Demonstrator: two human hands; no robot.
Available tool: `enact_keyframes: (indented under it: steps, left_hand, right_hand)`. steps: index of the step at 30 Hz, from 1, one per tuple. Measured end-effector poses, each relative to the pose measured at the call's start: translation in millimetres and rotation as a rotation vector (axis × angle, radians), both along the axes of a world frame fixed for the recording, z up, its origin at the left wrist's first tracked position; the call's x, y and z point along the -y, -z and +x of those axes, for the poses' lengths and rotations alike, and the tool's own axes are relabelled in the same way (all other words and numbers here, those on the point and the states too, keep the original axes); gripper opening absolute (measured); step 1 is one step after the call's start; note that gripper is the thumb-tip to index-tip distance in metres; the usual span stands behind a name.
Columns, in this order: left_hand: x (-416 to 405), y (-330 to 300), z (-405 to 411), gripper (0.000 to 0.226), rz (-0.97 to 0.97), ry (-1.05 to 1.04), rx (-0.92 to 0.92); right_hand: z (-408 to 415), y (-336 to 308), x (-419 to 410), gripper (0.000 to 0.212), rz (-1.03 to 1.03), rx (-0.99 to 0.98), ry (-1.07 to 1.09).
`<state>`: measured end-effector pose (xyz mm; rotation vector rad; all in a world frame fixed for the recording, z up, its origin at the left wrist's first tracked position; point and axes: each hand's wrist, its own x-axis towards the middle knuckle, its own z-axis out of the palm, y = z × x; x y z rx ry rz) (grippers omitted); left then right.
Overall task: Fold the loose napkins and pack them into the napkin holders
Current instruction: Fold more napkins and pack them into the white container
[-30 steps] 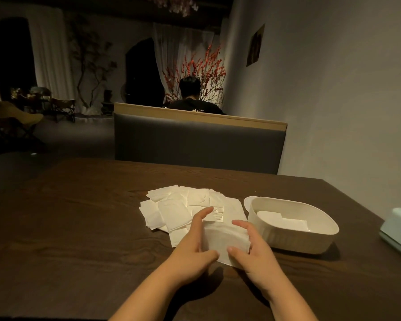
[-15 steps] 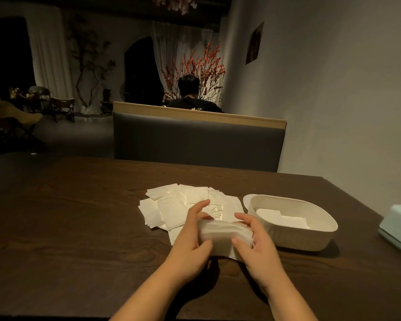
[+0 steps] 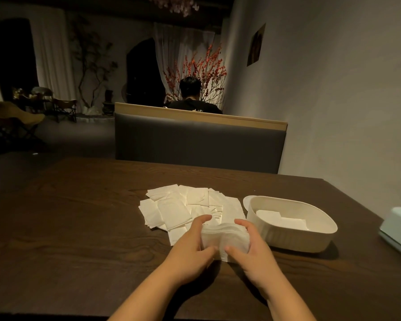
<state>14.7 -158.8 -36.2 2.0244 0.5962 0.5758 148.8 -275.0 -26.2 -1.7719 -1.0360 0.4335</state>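
Note:
A white napkin is bent over into a fold between both hands, just above the dark wooden table. My left hand grips its left side, thumb under and fingers over the top. My right hand grips its right side the same way. Behind them lies a spread pile of loose white napkins. To the right stands an oval cream napkin holder, open on top, with folded napkins lying flat inside.
A pale green box sits at the table's right edge. A grey padded bench back runs along the far side, with a person seated beyond it facing away. A plain wall closes off the right.
The napkin lay flat under my hands a second ago. Both hands have since lifted its far edge and rolled it toward me into a fold.

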Motion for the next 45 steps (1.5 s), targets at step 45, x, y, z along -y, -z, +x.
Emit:
enact_keyframes:
  steps: [45]
  left_hand:
    - [16.7,-67.5,140.0,0.041,-0.181,-0.118,-0.108]
  right_hand:
    - [140.7,-96.9,1.6,0.037,-0.539,-0.156,0.197]
